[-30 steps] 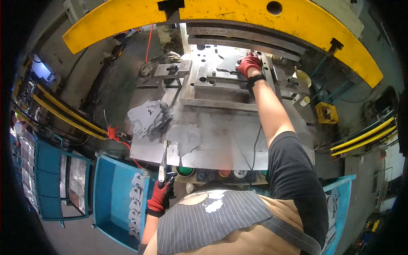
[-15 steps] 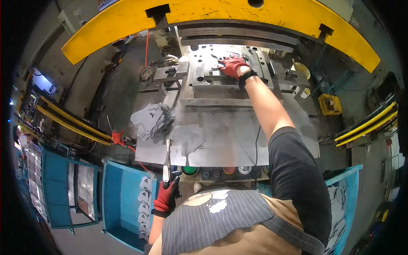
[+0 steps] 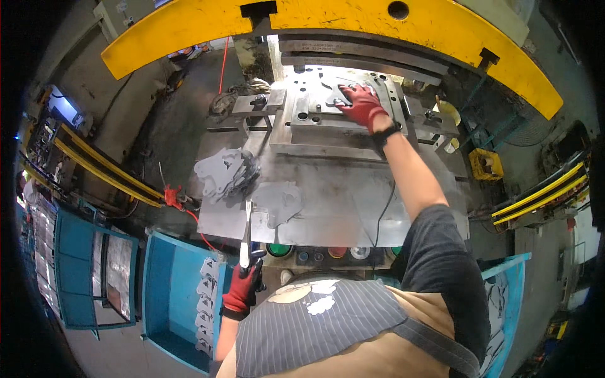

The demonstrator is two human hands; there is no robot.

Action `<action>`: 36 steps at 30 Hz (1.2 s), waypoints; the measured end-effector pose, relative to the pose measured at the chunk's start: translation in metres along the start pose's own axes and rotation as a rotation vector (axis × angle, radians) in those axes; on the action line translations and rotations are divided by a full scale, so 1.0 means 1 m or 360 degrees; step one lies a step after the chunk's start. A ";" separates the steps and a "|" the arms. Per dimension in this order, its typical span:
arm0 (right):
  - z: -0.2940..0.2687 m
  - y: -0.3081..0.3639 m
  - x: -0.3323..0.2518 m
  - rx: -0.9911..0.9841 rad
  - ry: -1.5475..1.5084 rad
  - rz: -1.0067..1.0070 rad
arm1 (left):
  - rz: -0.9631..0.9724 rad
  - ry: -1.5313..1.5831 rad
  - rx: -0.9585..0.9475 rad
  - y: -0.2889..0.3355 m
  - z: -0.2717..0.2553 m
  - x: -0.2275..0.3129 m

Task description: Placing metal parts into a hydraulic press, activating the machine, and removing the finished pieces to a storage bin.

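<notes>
My right hand (image 3: pixel 365 107), in a red glove, reaches to the steel die (image 3: pixel 309 131) with its fingers spread over a flat grey metal plate (image 3: pixel 334 97). The plate lies on the die's top face, partly hidden by the hand. Low and to the left, my left hand (image 3: pixel 241 290), in a red and black glove, is closed around long metal tongs (image 3: pixel 246 236) that point away from me. Just beyond the tongs, a single cut metal plate (image 3: pixel 282 200) lies on the metal table (image 3: pixel 328 217). A pile of similar plates (image 3: pixel 222 173) sits to its left.
A yellow press beam (image 3: pixel 340 17) and the upper die (image 3: pixel 372 60) stand above the far side. Blue bins (image 3: pixel 167 277) with cut plates flank me. Buttons (image 3: pixel 278 250) line the table's near edge. A black cable (image 3: pixel 386 217) crosses the table; a yellow crate (image 3: pixel 485 165) is at right.
My right hand has shifted slightly right and toward me over the die, uncovering more of the plate. My left hand keeps hold of the tongs. The whole view has shifted a little.
</notes>
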State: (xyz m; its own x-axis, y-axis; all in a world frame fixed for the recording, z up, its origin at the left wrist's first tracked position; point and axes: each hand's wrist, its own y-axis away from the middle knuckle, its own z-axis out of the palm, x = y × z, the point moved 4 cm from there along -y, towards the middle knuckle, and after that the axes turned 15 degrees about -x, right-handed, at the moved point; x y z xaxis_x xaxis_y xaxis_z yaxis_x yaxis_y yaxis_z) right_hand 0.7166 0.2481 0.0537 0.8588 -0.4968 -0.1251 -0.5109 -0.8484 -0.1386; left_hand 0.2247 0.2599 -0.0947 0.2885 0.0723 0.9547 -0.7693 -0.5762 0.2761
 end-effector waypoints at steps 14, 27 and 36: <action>0.073 0.301 -0.019 -0.0291 -0.1262 -0.0077 | 0.0637 0.0022 -0.0966 -0.292 0.133 0.186; 0.111 0.426 0.047 -0.0225 -0.1378 0.0621 | 0.0565 -0.0072 -0.1106 -0.336 0.149 0.189; 0.094 0.388 0.034 -0.0199 -0.1247 0.0381 | 0.0694 -0.0389 -0.1044 -0.354 0.139 0.181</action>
State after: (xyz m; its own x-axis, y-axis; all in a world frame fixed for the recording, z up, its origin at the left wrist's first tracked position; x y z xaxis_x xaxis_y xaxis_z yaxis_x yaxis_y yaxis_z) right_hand 0.5439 -0.0804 -0.0968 0.4287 -0.4346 -0.7920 -0.6291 -0.7728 0.0836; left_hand 0.6282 0.3635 -0.0353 -0.0552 -0.2707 0.9611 -0.9957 0.0868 -0.0328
